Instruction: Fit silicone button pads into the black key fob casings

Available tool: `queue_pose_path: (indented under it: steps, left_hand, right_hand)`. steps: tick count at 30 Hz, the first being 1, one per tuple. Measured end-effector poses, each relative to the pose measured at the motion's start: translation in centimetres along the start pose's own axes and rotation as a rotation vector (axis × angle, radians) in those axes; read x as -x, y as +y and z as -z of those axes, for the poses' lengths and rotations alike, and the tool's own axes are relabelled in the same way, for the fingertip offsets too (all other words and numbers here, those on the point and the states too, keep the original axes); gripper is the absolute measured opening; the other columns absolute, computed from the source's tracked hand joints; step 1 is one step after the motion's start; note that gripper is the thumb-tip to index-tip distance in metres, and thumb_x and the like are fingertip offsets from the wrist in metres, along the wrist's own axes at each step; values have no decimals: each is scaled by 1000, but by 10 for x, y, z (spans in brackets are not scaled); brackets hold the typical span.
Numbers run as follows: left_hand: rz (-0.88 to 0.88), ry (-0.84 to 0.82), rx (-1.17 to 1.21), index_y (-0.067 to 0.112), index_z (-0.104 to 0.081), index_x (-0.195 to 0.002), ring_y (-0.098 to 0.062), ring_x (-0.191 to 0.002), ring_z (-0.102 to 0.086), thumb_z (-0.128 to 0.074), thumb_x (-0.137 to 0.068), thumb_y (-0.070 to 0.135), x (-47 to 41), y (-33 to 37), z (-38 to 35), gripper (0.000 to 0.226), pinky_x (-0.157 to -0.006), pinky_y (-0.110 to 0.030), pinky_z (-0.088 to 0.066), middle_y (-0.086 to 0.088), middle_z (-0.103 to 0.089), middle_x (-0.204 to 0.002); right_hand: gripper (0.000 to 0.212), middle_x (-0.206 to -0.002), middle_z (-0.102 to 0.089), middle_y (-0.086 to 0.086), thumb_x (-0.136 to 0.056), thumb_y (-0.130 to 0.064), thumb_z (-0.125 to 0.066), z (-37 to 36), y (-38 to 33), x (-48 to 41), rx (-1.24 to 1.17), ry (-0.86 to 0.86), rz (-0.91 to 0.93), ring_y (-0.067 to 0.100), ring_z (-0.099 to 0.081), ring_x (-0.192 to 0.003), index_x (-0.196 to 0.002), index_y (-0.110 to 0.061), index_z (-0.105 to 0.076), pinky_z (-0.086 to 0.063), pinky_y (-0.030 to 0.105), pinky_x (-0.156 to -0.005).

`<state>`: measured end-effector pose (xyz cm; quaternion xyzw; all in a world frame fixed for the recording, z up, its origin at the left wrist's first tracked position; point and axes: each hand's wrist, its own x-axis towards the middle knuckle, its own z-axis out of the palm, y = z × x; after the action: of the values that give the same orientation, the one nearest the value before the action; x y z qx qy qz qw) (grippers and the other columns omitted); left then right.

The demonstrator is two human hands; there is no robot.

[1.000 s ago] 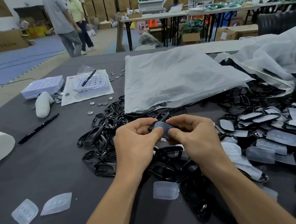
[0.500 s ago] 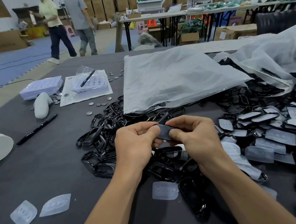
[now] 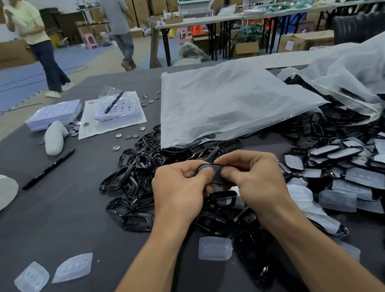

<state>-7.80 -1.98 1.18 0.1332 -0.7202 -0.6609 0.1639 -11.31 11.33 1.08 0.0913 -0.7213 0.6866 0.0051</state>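
Black casing stays pinched between left hand and right hand, turned flatter.

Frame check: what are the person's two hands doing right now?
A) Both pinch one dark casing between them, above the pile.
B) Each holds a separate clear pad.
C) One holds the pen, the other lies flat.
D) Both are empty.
A: the left hand and right hand both pinch the same dark casing with thumbs and fingers, over the pile of black casings; the pen lies apart, off to the left.
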Motion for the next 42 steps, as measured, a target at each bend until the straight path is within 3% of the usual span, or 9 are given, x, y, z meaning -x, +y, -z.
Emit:
queue_pose_path:
  steps: [4, 12, 16, 20, 24, 28, 35, 39, 42]
  left_hand:
    - [20, -2, 74, 21, -81, -71, -14, -46, -62, -73, -88, -7, 1, 0, -2, 34, -48, -24, -54, -9, -74, -64]
    - [88, -19, 136, 6, -81, -93, -15, -52, -68, -68, -94, -1, 2, 1, -2, 15, -51, -22, -53, -10, -76, -69]
    - [28, -1, 53, 18, -83, -79, -19, -55, -71, -74, -90, 4, 3, 0, -2, 21, -55, -27, -57, -7, -78, -71]
    - [-9, -6, 19, 28, -83, -78, -27, -63, -76, -80, -76, 20, 6, 1, -1, 9, -68, -38, -64, -5, -78, -72]
    - [42, -10, 72, 18, -82, -74, -17, -52, -66, -80, -82, 1, 4, 1, 0, 19, -53, -26, -56, -9, -76, -67]
    - [59, 37, 101, 16, -82, -69, -17, -57, -70, -80, -79, -4, 5, 4, -2, 23, -57, -28, -60, -6, -76, -67]
    - [90, 99, 223, 12, -82, -69, -16, -51, -69, -77, -82, -8, 4, 4, -4, 25, -47, -20, -52, -8, -76, -66]
    - [96, 101, 208, 14, -82, -73, -21, -51, -71, -78, -84, -4, 3, 2, -1, 21, -50, -24, -55, -10, -77, -71]
    - [101, 46, 150, 13, -82, -77, -18, -51, -68, -75, -87, 0, 2, 1, 0, 18, -50, -23, -52, -10, -78, -72]
  right_hand:
    - [47, -78, -79, 1, -87, 13, -63, 0, 0, 0, -17, -4, 8, 17, -76, -74, -70, -27, -80, -62, 30, -70]
    - [46, -77, -79, -5, -87, 8, -64, -1, -2, 1, 39, 42, 36, 15, -74, -73, -73, -33, -80, -60, 27, -68]
    - [21, -74, -77, -7, -83, -13, -74, -3, -4, 6, 95, 53, 102, 14, -74, -70, -79, -33, -78, -63, 32, -69]
    - [24, -71, -76, -6, -84, -5, -76, -2, -3, 5, 116, 52, 125, 11, -73, -67, -76, -28, -77, -61, 27, -65]
    - [26, -69, -75, -7, -86, 2, -73, -3, -4, 4, 113, 14, 153, 5, -70, -63, -72, -20, -77, -54, 16, -60]
    - [31, -71, -75, -9, -88, 4, -70, -2, -5, 5, 135, -14, 187, 3, -70, -65, -74, -23, -77, -53, 14, -62]
    - [30, -81, -79, 2, -93, 3, -63, 0, -3, 6, -16, -23, 62, 22, -77, -71, -89, -22, -79, -64, 35, -68]
    - [38, -80, -79, 5, -84, 9, -66, -1, -2, 7, -9, -81, 37, 23, -77, -66, -92, -25, -79, -60, 27, -62]
    - [42, -77, -78, 7, -83, 15, -65, 3, -1, 3, -26, -53, 1, 22, -75, -63, -86, -24, -80, -60, 31, -63]
